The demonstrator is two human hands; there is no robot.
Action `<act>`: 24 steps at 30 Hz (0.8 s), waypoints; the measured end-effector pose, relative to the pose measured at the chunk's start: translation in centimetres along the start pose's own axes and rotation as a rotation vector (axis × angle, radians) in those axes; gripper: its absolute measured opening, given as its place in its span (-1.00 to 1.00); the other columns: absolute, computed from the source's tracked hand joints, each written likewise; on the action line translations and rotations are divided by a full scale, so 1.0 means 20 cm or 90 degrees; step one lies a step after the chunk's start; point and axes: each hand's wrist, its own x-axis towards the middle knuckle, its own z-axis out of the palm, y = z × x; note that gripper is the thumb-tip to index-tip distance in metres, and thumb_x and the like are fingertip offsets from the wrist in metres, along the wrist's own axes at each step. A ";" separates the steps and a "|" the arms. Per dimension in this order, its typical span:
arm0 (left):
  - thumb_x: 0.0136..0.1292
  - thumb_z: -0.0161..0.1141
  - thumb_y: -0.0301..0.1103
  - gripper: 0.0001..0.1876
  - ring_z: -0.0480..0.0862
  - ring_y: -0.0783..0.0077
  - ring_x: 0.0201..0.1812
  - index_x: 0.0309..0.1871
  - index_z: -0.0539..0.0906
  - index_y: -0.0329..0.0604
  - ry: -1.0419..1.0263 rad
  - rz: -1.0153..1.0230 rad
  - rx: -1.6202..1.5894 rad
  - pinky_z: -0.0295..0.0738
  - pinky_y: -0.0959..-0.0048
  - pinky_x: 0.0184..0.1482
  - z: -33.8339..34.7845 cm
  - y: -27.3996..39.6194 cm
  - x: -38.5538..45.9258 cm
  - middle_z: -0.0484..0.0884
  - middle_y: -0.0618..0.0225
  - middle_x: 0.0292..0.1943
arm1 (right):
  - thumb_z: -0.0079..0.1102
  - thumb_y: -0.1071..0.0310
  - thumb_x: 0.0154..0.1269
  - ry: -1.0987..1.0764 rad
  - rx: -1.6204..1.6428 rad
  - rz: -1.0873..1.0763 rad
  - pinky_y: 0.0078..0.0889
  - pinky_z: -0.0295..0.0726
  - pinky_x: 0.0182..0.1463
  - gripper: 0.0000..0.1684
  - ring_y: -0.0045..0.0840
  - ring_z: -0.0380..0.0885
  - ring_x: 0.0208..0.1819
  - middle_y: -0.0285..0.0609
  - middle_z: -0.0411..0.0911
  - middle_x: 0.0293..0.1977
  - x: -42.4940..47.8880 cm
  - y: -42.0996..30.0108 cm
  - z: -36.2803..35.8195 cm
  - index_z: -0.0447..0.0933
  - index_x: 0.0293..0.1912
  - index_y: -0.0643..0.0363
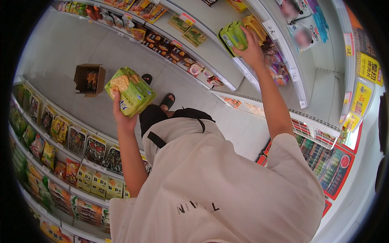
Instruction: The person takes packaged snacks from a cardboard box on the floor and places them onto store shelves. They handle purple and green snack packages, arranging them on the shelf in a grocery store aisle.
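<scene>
My left hand [124, 114] holds a green pack of crackers [130, 91] out over the aisle floor, gripping its lower end with the thumb across the printed front. My right hand [250, 50] reaches to a shelf at the upper right, its fingers around another green snack pack [233, 39]. Just beside that pack are yellow-orange snack packets [253, 27], partly hidden by my fingers. Purple wrapped snacks [275, 65] lie behind my right forearm.
An opened cardboard box [90, 79] with orange packets inside stands on the floor. A lower shelf edge [197, 27] runs across the top, with green boxes [194, 35] on that shelf. Shelves of packaged snacks [98, 183] line the left side. A white wire basket [314, 132] hangs below the right shelving.
</scene>
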 end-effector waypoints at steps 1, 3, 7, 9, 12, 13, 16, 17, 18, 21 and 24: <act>0.56 0.10 -0.06 -0.45 0.60 0.16 0.35 0.48 0.44 -0.12 -0.003 -0.003 0.019 0.50 0.11 0.37 0.02 -0.01 0.02 0.59 0.20 0.36 | 0.57 0.15 0.10 0.001 -0.003 -0.001 -0.10 0.47 0.44 0.09 -0.10 0.35 0.46 -0.06 0.28 0.44 -0.02 0.03 -0.02 0.22 0.57 -0.30; 0.56 0.11 -0.07 -0.45 0.60 0.17 0.34 0.49 0.43 -0.14 -0.018 -0.027 0.045 0.51 0.12 0.36 0.07 -0.02 0.04 0.58 0.20 0.36 | 0.57 0.15 0.10 -0.016 -0.004 0.028 -0.09 0.47 0.44 0.08 -0.10 0.35 0.47 -0.04 0.28 0.44 -0.07 0.09 -0.05 0.23 0.56 -0.30; 0.51 0.22 -0.13 -0.42 0.65 0.23 0.29 0.48 0.42 -0.19 0.033 -0.073 0.124 0.57 0.19 0.31 0.10 -0.12 0.10 0.59 0.19 0.34 | 0.57 0.15 0.10 -0.002 0.041 0.075 -0.08 0.45 0.45 0.07 -0.07 0.35 0.46 -0.02 0.28 0.44 -0.13 0.20 0.00 0.24 0.56 -0.25; 0.46 0.29 -0.16 -0.40 0.67 0.27 0.25 0.47 0.42 -0.19 0.040 -0.102 0.190 0.60 0.25 0.27 0.06 -0.17 0.14 0.60 0.19 0.31 | 0.56 0.16 0.10 0.050 0.062 0.069 -0.08 0.44 0.45 0.08 -0.06 0.35 0.46 0.00 0.28 0.44 -0.18 0.27 0.08 0.23 0.56 -0.18; 0.40 0.37 -0.17 -0.35 0.70 0.32 0.19 0.46 0.41 -0.18 -0.014 -0.135 0.262 0.63 0.33 0.21 0.07 -0.26 0.19 0.63 0.22 0.25 | 0.57 0.19 0.07 0.061 0.101 0.026 -0.05 0.43 0.46 0.10 -0.02 0.36 0.43 0.08 0.28 0.42 -0.14 0.35 0.16 0.23 0.56 -0.05; 0.39 0.38 -0.16 -0.34 0.71 0.33 0.18 0.46 0.41 -0.18 -0.005 -0.147 0.282 0.63 0.35 0.19 0.09 -0.28 0.19 0.64 0.23 0.22 | 0.58 0.19 0.05 0.044 0.123 0.030 -0.02 0.43 0.46 0.11 0.02 0.36 0.43 0.11 0.27 0.42 -0.16 0.35 0.17 0.23 0.56 -0.06; 0.37 0.40 -0.15 -0.32 0.71 0.35 0.15 0.46 0.39 -0.17 0.008 -0.163 0.344 0.64 0.37 0.17 0.19 -0.33 0.17 0.64 0.26 0.20 | 0.58 0.15 0.03 0.013 0.134 0.025 -0.02 0.44 0.46 0.10 0.05 0.36 0.43 0.15 0.28 0.40 -0.16 0.33 0.17 0.27 0.55 -0.12; 0.36 0.41 -0.16 -0.32 0.71 0.36 0.15 0.46 0.39 -0.16 0.009 -0.165 0.366 0.64 0.37 0.17 0.23 -0.35 0.16 0.65 0.27 0.19 | 0.58 0.15 0.03 -0.003 0.130 0.035 -0.02 0.44 0.46 0.09 0.05 0.36 0.43 0.14 0.29 0.40 -0.14 0.30 0.15 0.27 0.54 -0.13; 0.36 0.41 -0.15 -0.31 0.71 0.36 0.15 0.46 0.39 -0.16 -0.002 -0.172 0.375 0.64 0.37 0.17 0.25 -0.36 0.16 0.64 0.26 0.19 | 0.58 0.14 0.03 -0.016 0.127 0.045 -0.02 0.44 0.46 0.09 0.05 0.36 0.43 0.14 0.29 0.40 -0.14 0.28 0.13 0.28 0.54 -0.15; 0.36 0.40 -0.16 -0.31 0.72 0.33 0.17 0.47 0.39 -0.18 -0.039 -0.208 0.413 0.64 0.35 0.18 0.29 -0.37 0.17 0.65 0.23 0.21 | 0.60 0.12 0.01 0.020 0.109 0.033 -0.04 0.44 0.47 0.09 0.00 0.35 0.44 0.10 0.34 0.39 -0.21 0.22 0.09 0.29 0.53 -0.18; 0.38 0.35 -0.17 -0.34 0.71 0.27 0.19 0.47 0.40 -0.18 -0.070 -0.270 0.337 0.65 0.30 0.19 0.26 -0.30 0.14 0.64 0.18 0.25 | 0.64 0.20 -0.02 0.069 0.313 0.081 -0.10 0.39 0.51 0.16 -0.14 0.32 0.50 0.03 0.32 0.45 -0.39 0.06 0.14 0.26 0.55 -0.07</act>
